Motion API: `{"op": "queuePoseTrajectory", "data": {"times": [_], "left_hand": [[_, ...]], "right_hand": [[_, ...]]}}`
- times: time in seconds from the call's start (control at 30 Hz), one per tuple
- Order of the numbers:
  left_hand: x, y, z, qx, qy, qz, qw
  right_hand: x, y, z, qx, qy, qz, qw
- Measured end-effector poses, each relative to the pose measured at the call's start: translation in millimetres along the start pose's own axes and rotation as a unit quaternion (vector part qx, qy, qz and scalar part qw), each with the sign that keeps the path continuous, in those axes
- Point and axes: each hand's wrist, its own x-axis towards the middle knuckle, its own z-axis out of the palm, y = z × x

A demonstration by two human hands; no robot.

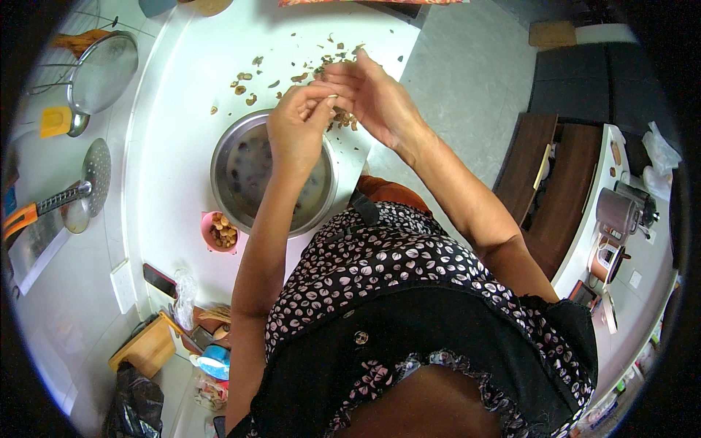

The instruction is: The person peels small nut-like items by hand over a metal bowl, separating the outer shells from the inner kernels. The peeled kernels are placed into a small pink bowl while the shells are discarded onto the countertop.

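My left hand (300, 128) is over the far right rim of a steel bowl (219, 189), with a small pale piece pinched between thumb and forefinger. My right hand (369, 96) is raised just right of it, palm turned to the left and fingers apart; nothing is seen held in it. Dark round pieces lie in cloudy water in the bowl. Brown shell fragments (345, 120) are scattered on the white counter (181, 137) behind and below my hands. Beside the bowl at lower left stands a small pink bowl (207, 235) holding light brown peeled pieces.
Along the left wall hang a mesh strainer (105, 71) and a perforated skimmer (97, 178). A phone (160, 280), a clear plastic bag (186, 293) and a wooden cutting board (145, 347) are at lower left. The counter's right edge runs beside my right hand.
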Motion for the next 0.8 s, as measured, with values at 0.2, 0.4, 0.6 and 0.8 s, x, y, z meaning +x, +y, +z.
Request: {"op": "queuePoseTrajectory", "data": {"times": [0.2,0.4,0.6,0.8], "left_hand": [[-9.3,11.1,-11.3,-0.138,0.012,-0.024,0.99],[-15.2,21.6,-14.9,-0.078,0.015,-0.005,0.997],[-19.3,29.2,-15.3,-0.077,-0.001,-0.009,0.997],[-21.0,30.3,-13.6,-0.093,-0.002,-0.029,0.995]], "right_hand": [[-4.9,-2.6,-12.1,-0.155,0.01,-0.014,0.988],[-18.6,-9.4,-0.5,-0.236,-0.093,-0.007,0.967],[-20.6,-9.2,-1.4,-0.272,-0.085,-0.037,0.958],[-24.9,-12.1,2.6,-0.294,-0.075,-0.045,0.952]]}}
